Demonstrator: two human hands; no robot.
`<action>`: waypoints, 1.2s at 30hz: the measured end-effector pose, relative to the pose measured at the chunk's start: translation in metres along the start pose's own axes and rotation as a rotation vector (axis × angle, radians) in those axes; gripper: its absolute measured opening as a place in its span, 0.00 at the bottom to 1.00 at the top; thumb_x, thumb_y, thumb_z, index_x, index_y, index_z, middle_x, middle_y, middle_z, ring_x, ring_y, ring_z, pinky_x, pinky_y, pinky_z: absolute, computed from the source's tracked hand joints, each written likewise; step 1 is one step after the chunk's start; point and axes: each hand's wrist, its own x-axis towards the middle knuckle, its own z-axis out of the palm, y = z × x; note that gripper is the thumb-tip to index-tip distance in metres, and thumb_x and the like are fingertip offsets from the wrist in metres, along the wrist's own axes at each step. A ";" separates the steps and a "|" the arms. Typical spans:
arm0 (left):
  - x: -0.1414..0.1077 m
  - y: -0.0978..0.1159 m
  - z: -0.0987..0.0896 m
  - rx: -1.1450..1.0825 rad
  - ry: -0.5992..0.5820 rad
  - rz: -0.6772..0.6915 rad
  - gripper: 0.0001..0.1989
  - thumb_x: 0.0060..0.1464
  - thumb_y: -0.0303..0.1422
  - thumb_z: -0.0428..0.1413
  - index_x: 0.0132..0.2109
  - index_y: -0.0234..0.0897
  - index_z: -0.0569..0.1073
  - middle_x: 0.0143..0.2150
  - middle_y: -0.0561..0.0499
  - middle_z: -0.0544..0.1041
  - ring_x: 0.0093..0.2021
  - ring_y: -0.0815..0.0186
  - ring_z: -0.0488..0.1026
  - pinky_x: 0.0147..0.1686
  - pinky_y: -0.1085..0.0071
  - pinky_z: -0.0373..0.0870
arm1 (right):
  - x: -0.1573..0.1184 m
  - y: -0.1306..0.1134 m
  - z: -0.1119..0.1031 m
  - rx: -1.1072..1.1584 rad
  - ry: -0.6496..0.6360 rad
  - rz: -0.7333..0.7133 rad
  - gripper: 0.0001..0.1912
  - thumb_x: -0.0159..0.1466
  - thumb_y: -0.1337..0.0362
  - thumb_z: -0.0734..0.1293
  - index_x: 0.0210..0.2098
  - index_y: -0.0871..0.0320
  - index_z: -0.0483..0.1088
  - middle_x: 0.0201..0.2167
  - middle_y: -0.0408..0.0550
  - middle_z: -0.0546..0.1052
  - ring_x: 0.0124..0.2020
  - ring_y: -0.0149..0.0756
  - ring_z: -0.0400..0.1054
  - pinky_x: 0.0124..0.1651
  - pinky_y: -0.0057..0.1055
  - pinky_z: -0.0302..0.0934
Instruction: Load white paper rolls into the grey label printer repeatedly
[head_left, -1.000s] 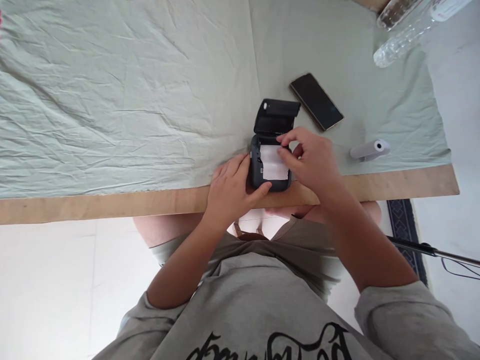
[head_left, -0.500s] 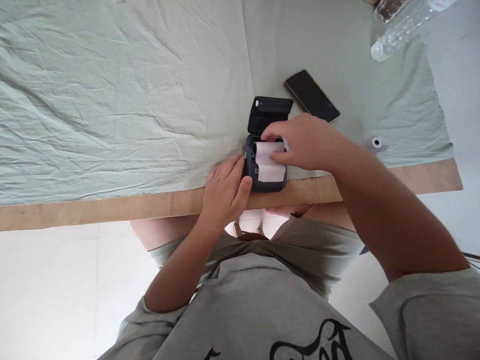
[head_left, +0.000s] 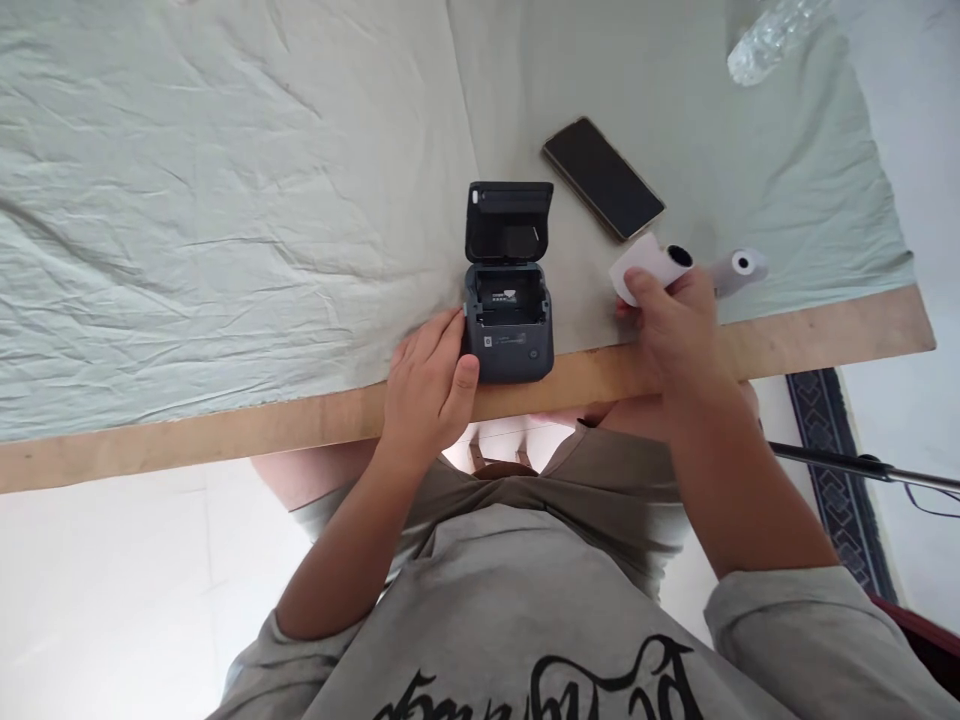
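Observation:
A small dark label printer (head_left: 514,352) sits at the table's front edge with its lid (head_left: 507,222) swung up, and its paper bay shows no roll. My left hand (head_left: 427,385) lies along the printer's left side, fingers stretched out and thumb apart at its front corner. Off to the right of the printer, my right hand (head_left: 679,325) grips a white paper roll (head_left: 646,268), whose dark core end points away. Its loose paper end hangs out on the left. Just beyond that hand, a second paper roll (head_left: 742,263) lies on the cloth.
A phone (head_left: 604,178) lies behind and right of the printer. Toward the back right is a clear plastic bottle (head_left: 772,45). A wrinkled pale green cloth (head_left: 225,200) covers the table, leaving a bare wooden front edge (head_left: 300,430). A metal pole (head_left: 832,458) shows at lower right.
My right hand has lifted the paper roll out of the printer and carried it right, toward the second roll. My left hand stays beside the printer. The view has shifted slightly.

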 end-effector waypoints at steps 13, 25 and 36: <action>0.001 -0.002 0.005 0.022 0.059 0.014 0.44 0.74 0.57 0.27 0.69 0.30 0.71 0.68 0.34 0.73 0.68 0.49 0.71 0.64 0.53 0.67 | -0.009 0.008 -0.002 -0.416 -0.063 -0.426 0.30 0.65 0.61 0.68 0.65 0.47 0.60 0.62 0.54 0.75 0.62 0.54 0.72 0.66 0.62 0.66; 0.003 -0.005 0.006 0.030 0.086 0.062 0.44 0.74 0.55 0.28 0.67 0.25 0.72 0.66 0.31 0.75 0.66 0.47 0.73 0.63 0.53 0.67 | 0.037 0.049 -0.092 -0.429 0.194 -0.369 0.33 0.58 0.66 0.73 0.62 0.48 0.65 0.60 0.57 0.70 0.61 0.53 0.68 0.65 0.57 0.63; 0.005 -0.003 0.005 0.030 0.091 0.068 0.43 0.75 0.54 0.30 0.66 0.23 0.73 0.65 0.30 0.75 0.65 0.46 0.74 0.62 0.53 0.68 | 0.030 0.050 -0.080 -0.403 0.278 -0.233 0.30 0.57 0.60 0.74 0.57 0.46 0.64 0.47 0.51 0.71 0.52 0.52 0.68 0.61 0.59 0.63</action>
